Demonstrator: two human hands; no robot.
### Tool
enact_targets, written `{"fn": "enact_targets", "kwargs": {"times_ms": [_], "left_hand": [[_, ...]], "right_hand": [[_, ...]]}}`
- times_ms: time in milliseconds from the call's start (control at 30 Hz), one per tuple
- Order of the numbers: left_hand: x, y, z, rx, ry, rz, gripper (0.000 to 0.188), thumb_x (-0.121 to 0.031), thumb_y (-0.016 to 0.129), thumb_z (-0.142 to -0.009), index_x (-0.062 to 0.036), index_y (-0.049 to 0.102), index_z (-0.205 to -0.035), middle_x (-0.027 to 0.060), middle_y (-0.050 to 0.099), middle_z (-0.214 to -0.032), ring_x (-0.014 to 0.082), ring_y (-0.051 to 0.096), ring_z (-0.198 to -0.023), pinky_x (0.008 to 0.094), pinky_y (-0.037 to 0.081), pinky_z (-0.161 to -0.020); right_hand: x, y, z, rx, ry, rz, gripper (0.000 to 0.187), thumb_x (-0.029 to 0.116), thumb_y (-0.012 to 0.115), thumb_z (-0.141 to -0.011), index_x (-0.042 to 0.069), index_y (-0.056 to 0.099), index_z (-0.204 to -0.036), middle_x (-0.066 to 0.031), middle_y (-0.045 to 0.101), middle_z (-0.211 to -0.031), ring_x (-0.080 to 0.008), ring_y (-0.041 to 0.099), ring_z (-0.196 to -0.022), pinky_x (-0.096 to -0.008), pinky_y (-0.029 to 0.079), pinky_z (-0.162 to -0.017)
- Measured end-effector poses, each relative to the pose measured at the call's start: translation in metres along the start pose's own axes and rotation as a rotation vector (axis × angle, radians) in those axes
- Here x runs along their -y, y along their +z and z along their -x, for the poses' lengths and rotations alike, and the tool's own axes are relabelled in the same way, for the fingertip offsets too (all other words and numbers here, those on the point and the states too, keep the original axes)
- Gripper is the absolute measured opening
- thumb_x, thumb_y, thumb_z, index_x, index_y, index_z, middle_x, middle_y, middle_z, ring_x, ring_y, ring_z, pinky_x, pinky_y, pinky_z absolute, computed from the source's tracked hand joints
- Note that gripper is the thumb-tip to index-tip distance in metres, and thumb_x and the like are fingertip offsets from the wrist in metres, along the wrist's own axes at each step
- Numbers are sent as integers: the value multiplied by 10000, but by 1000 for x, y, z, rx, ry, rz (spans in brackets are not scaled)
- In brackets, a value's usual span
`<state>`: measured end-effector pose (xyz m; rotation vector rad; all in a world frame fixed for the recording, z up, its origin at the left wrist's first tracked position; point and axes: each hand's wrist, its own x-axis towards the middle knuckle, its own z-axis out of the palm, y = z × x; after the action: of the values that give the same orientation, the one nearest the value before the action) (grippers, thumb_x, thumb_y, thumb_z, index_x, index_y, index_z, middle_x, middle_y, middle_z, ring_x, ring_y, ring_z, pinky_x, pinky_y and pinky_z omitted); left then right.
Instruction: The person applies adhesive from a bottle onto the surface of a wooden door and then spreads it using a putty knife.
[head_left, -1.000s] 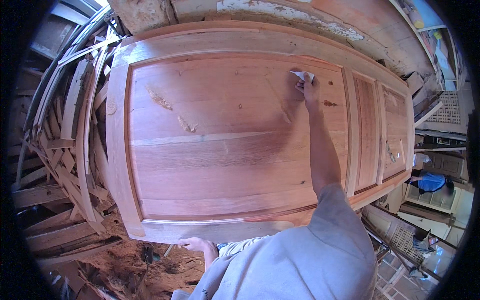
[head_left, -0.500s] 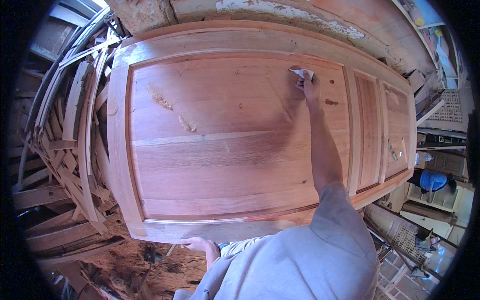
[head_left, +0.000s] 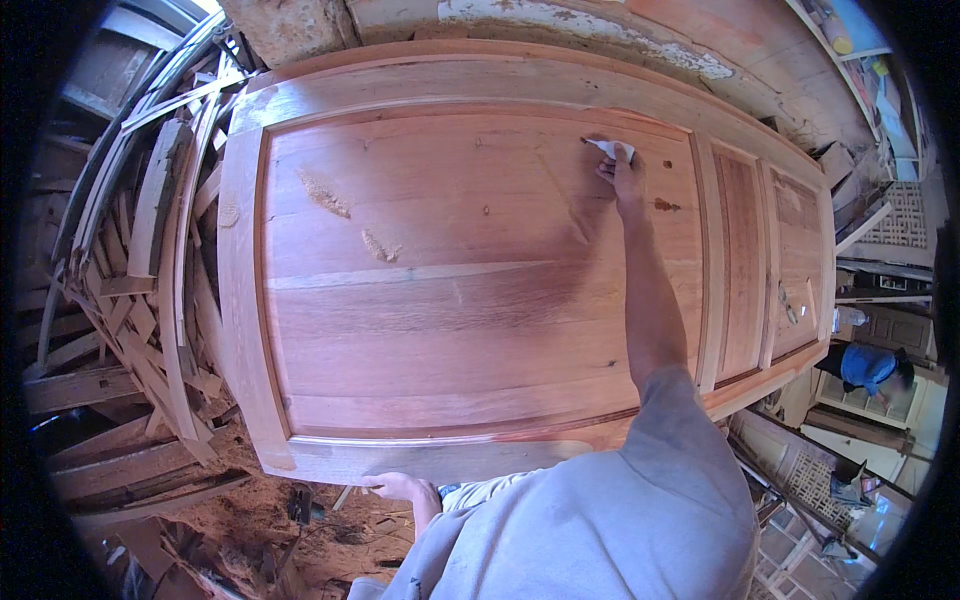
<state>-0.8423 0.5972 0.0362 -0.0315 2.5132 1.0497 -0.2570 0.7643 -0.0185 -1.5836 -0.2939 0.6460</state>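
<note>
A large wooden panelled door (head_left: pixel 420 340) lies flat before me. My right hand (head_left: pixel 627 178) reaches across to its far right part, closed around a small white squeeze bottle (head_left: pixel 616 150). The bottle's thin nozzle points left, at or just above a dark spot in the wood; whether it touches, I cannot tell. Right of the hand, two dark knots (head_left: pixel 666 205) mark the panel. At the near left edge of the door rests my left hand (head_left: pixel 400 487), its fingers partly hidden and laid along the rim. Two patches of sawdust (head_left: pixel 325 195) sit on the panel's left side.
Scrap wood strips (head_left: pixel 150 220) are heaped left of the door. A tool with a light blade (head_left: pixel 788 303) lies on the far right panel. Beyond it, a person in blue (head_left: pixel 868 367) bends over. Sawdust covers the ground (head_left: pixel 260 520) at lower left.
The view has shifted slightly. My right hand keeps the bottle at nearly the same dark spot, and my left hand stays on the rim. The person in blue has moved an arm a little.
</note>
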Motion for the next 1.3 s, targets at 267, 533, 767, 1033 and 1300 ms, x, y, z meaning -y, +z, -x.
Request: {"fn": "enact_targets", "kwargs": {"times_ms": [267,533,767,1033,1300], "left_hand": [[40,-1,-40,-9,-8,23,698,-506,274,-1016,75,371,-1391,271,389,-1432,381,454,-1265,391,392,-1057],[54,-4,-56,34,23,48,708,-504,269,-1016,74,320,-1423,279,358,-1450,380,407,-1310,393,364,-1081],[28,-2,-29,-15,-40,-96,703,-505,264,-1016,73,352,-1406,294,383,-1424,401,436,-1279,411,381,-1071],[39,-2,-39,-29,49,-76,696,-491,272,-1018,88,351,-1396,309,387,-1413,409,434,-1278,414,377,-1075],[53,-2,-53,-38,77,-114,677,-467,273,-1025,96,351,-1392,316,385,-1411,413,425,-1284,413,373,-1075]], "right_hand": [[14,30,77,-15,117,-333,277,310,606,-939,48,586,-1030,-48,598,-770,-165,617,-652,-333,577,-615],[-6,95,175,102,266,-143,337,378,591,-946,64,544,-1058,-23,575,-760,-137,611,-663,-296,574,-631],[-28,104,176,152,103,12,275,289,568,-974,34,533,-1071,-36,580,-773,-121,601,-638,-266,546,-584],[-32,109,178,132,39,28,304,315,602,-953,31,518,-1020,-40,590,-766,-98,574,-611,-251,515,-553],[-31,108,177,157,14,45,326,342,588,-958,31,523,-1030,-39,588,-758,-97,569,-586,-245,506,-532]]}}
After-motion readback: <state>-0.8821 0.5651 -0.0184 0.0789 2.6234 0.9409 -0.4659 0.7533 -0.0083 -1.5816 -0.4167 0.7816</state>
